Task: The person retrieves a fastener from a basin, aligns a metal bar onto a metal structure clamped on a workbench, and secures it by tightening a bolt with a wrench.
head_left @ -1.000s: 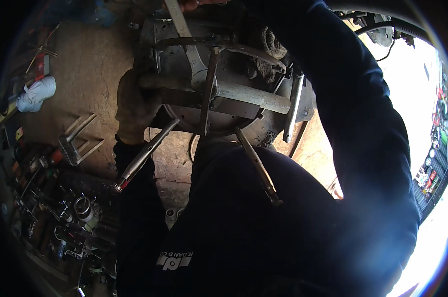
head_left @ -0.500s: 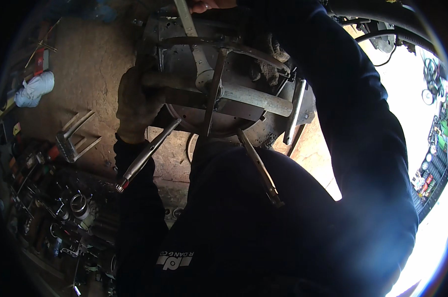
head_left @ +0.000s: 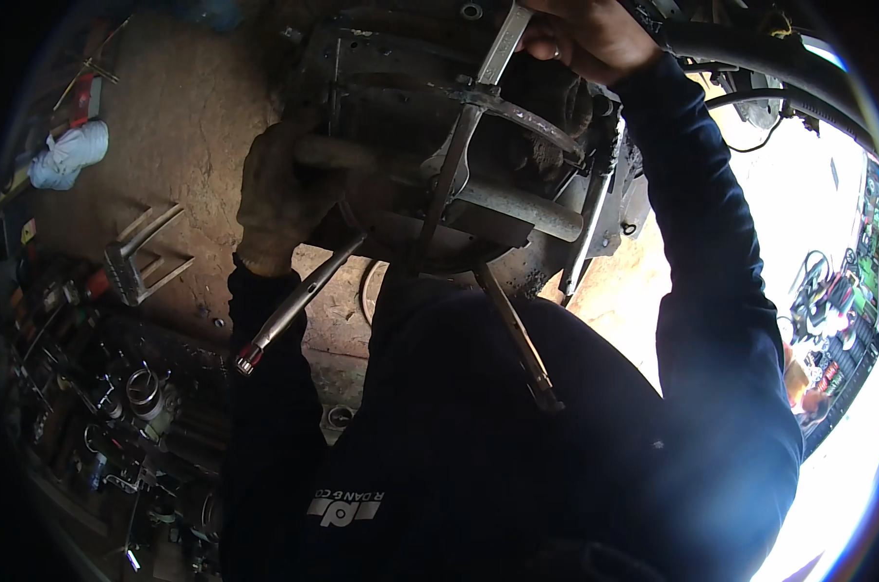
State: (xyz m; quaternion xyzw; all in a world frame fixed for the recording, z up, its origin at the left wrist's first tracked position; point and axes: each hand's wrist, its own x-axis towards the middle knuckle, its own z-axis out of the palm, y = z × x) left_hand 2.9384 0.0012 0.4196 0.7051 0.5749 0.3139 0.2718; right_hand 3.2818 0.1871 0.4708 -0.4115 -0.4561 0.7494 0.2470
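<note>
My bare right hand (head_left: 595, 39) is at the top, closed around the upper end of a long flat wrench (head_left: 503, 53). The wrench slants down to the middle of a dark metal assembly (head_left: 381, 58), passing by a curved metal strip (head_left: 532, 121); its lower end lies next to a round metal pipe (head_left: 527, 209). My gloved left hand (head_left: 270, 199) is closed at the pipe's left end, its fingers partly lost in shadow. Two metal rods, a left one (head_left: 299, 306) with a splined tip and a right one (head_left: 519, 339), stick out toward me.
On the brown floor to the left lie a pronged metal bracket (head_left: 134, 257) and a pale cloth bundle (head_left: 71, 155). Several tools and parts are heaped at lower left, with a metal ring clamp (head_left: 144, 388) among them. A dark hose (head_left: 798, 97) bends across the upper right.
My right hand has swung the wrench's upper end to the right, so it leans the other way. The metal assembly has shifted slightly right in view. My left hand stays at the pipe.
</note>
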